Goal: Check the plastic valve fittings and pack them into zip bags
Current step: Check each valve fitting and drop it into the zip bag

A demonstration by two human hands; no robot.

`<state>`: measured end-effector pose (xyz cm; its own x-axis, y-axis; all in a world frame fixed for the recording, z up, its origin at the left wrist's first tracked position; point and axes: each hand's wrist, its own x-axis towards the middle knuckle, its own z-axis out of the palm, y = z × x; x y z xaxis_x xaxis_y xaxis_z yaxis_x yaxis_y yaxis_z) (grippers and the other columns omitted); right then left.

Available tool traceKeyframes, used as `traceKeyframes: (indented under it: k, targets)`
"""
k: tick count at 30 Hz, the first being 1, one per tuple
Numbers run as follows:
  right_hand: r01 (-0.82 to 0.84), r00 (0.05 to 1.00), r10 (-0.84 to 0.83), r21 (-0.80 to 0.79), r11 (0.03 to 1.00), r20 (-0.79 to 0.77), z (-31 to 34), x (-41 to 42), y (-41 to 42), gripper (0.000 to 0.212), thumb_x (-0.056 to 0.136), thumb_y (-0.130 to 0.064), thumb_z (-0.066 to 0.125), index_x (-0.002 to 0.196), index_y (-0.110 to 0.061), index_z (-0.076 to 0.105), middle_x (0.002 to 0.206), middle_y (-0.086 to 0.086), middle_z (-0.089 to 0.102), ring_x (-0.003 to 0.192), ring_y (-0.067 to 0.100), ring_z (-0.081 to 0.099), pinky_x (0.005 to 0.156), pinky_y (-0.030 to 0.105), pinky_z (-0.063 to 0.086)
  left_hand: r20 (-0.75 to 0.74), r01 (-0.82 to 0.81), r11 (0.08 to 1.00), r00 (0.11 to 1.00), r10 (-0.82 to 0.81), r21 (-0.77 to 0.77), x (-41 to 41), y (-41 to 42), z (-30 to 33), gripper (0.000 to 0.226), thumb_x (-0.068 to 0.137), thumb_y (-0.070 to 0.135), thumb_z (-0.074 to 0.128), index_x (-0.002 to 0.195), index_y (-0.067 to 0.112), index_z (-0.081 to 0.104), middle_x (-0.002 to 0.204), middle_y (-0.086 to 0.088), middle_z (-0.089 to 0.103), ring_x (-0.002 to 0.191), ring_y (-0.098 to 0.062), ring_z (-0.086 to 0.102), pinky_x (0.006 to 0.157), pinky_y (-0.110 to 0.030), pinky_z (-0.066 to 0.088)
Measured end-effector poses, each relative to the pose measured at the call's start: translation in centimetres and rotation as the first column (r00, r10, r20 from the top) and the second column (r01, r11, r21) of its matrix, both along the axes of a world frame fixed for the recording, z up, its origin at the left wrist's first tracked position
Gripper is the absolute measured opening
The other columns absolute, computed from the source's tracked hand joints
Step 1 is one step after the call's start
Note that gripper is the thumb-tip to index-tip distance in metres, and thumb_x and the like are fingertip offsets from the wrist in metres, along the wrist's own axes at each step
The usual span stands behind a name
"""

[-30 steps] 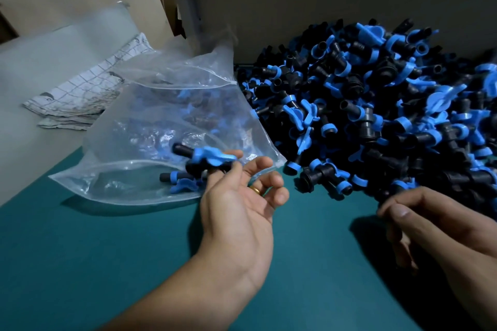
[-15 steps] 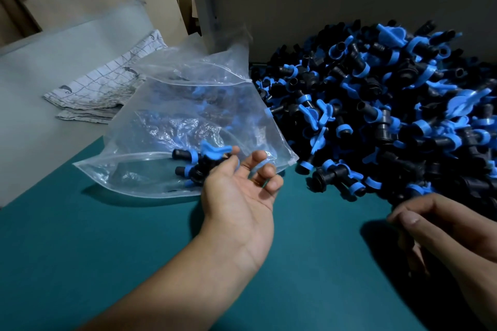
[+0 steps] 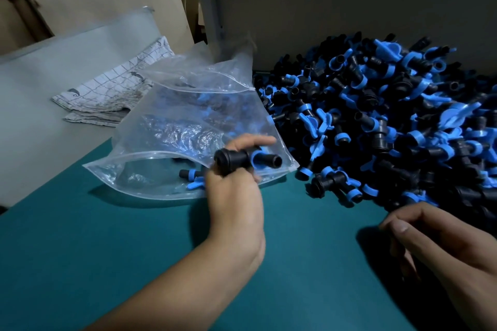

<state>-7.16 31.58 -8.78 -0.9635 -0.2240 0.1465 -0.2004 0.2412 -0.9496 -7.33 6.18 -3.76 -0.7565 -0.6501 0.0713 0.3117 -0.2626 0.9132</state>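
A big pile of black valve fittings with blue handles [image 3: 390, 121] covers the right of the teal table top [image 3: 107, 255]. A clear zip bag [image 3: 188, 115] lies to its left, mouth open toward me, with a fitting or two [image 3: 192, 179] inside. My left hand [image 3: 236, 201] is at the bag's mouth and grips one black fitting [image 3: 236, 160] sideways, its blue handle partly hidden by my fingers. My right hand [image 3: 435, 244] hovers at the pile's near edge with fingers curled downward. Whether it holds anything is hidden under the palm.
A folded checked cloth [image 3: 113, 94] lies behind the bag on a grey panel [image 3: 48, 80]. A brown cardboard wall [image 3: 349, 19] and a metal post [image 3: 209, 8] close off the back. Bare teal surface stretches in front of the bag.
My left hand dropped the earlier fitting into the bag and now grips another black fitting at the bag's mouth. My right hand has stayed by the pile's edge.
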Motion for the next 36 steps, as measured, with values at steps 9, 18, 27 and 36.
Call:
traceKeyframes:
  k: [9, 18, 27, 36]
  targets:
    - [0.0, 0.999, 0.003, 0.093, 0.996, -0.035, 0.6, 0.4, -0.5, 0.069, 0.088, -0.077, 0.067, 0.118, -0.014, 0.07, 0.075, 0.01, 0.069, 0.059, 0.023, 0.063, 0.054, 0.02, 0.046, 0.018, -0.274, 0.923, 0.957, 0.289, -0.271, -1.8, -2.9, -0.8, 0.037, 0.088, -0.011, 0.043, 0.099, 0.01, 0.071, 0.088, -0.01, 0.063, 0.073, -0.028, 0.051, 0.068, -0.041, 0.046]
    - [0.008, 0.999, 0.0, 0.168, 0.986, -0.051, 0.3, 0.3, 0.0, 0.071, 0.089, -0.078, 0.065, 0.123, -0.016, 0.068, 0.079, 0.009, 0.071, 0.061, 0.024, 0.066, 0.052, 0.03, 0.049, -0.176, 0.113, 0.861, 0.984, -0.028, 0.496, -2.4, -4.2, 0.1, 0.028, 0.099, -0.009, 0.036, 0.084, 0.005, 0.053, 0.069, -0.011, 0.053, 0.064, -0.024, 0.058, 0.092, -0.063, 0.059]
    - [0.001, 0.999, 0.006, 0.182, 0.983, -0.04, 0.4, 0.5, -0.3, 0.066, 0.091, -0.076, 0.065, 0.121, -0.018, 0.07, 0.077, 0.007, 0.071, 0.061, 0.023, 0.066, 0.055, 0.022, 0.05, -0.169, 0.299, 0.665, 0.952, -0.254, 0.685, -2.3, -3.8, -0.2, 0.016, 0.111, 0.009, 0.041, 0.115, 0.005, 0.056, 0.093, -0.023, 0.073, 0.078, -0.037, 0.078, 0.073, -0.054, 0.066]
    - [-0.014, 0.998, 0.028, 0.196, 0.98, -0.065, 0.9, 1.1, -0.6, 0.064, 0.093, -0.076, 0.062, 0.119, -0.018, 0.07, 0.074, 0.006, 0.071, 0.058, 0.019, 0.065, 0.053, 0.018, 0.047, 0.128, 0.161, 0.875, 0.962, -0.243, 0.456, -3.0, -4.4, 0.3, 0.043, 0.112, 0.04, 0.046, 0.077, 0.014, 0.049, 0.041, 0.005, 0.031, 0.033, -0.008, 0.043, 0.035, -0.019, 0.043]
